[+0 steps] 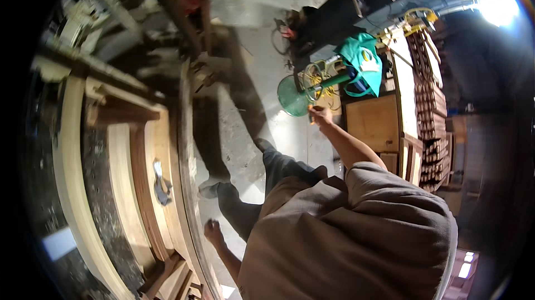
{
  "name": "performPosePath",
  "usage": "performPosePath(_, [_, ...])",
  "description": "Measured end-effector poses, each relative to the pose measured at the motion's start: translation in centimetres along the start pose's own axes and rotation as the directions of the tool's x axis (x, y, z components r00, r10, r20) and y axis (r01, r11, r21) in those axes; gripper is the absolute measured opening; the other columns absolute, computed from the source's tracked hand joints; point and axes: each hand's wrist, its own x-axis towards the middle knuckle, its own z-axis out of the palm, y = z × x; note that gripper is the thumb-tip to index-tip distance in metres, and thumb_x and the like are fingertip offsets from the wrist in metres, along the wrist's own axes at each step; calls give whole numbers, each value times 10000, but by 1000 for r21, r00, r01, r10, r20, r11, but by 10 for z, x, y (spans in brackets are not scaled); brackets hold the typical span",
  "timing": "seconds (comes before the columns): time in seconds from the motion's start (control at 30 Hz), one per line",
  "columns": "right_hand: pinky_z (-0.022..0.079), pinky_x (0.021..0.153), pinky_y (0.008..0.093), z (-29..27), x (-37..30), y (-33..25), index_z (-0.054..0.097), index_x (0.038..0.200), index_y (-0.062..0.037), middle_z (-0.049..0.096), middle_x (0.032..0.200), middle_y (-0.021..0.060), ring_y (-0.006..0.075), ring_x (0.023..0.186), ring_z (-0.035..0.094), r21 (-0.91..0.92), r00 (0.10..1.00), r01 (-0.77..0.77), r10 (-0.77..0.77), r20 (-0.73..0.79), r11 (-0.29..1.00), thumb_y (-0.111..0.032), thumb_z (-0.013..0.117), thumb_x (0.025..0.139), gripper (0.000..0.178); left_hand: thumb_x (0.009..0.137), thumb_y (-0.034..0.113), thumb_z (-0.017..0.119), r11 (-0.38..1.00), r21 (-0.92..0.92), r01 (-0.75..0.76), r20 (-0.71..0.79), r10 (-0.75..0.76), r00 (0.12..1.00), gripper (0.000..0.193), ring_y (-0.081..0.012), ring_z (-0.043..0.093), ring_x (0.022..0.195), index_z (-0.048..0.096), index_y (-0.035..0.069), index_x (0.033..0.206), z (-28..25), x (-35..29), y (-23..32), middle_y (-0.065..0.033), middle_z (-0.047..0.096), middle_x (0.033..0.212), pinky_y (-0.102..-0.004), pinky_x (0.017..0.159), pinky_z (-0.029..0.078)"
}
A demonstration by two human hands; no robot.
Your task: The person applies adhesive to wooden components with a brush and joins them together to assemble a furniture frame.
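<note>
My right hand [320, 116] is stretched forward and closed around a small orange object [311, 122], whose kind I cannot make out; its ends show beside the fingers. Just beyond that hand is a round, see-through green disc [292, 97] with a green bar, near a coiled yellow cord [329, 89]. My left hand [213, 230] hangs low by the edge of the wooden bench, its fingers curled, with nothing visible in it. On a pale board at the left lies a small grey and white item [161, 184], perhaps a cloth or glove.
Long timber pieces [127, 188] lie along the bench [192, 216] at the left. To the right stand a green bag [359, 60], a wooden cabinet [372, 123] and stacked dark wood strips [432, 94]. Grey concrete floor [245, 116] runs between. A bright lamp [497, 7] shines at upper right.
</note>
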Motion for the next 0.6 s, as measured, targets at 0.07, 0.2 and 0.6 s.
performPosePath(0.07, [504,651,304,-62,37,31,731,930,-60,694,755,45,130,694,635,-60,955,-8,-10,-298,998,-328,723,789,303,781,56,637,928,-190,320,22,-322,946,333,-269,655,853,610,-40,1099,3,-26,-26,-139,652,958,-362,688,539])
performPosePath(0.2, [530,745,382,-161,122,53,727,946,-154,707,879,92,278,841,680,-269,871,-11,-122,-475,963,-358,698,787,261,809,73,605,831,-229,508,4,-521,854,270,-274,656,797,620,2,1068,12,-90,-55,-114,642,897,-393,643,532])
performPosePath(0.6, [434,897,425,-228,265,45,656,1108,-213,614,1125,52,278,1109,521,-682,845,27,-381,-374,730,-216,712,740,372,782,70,655,934,-88,348,-164,-358,919,321,-177,626,710,617,3,1094,61,-124,48,-83,652,857,-325,570,505])
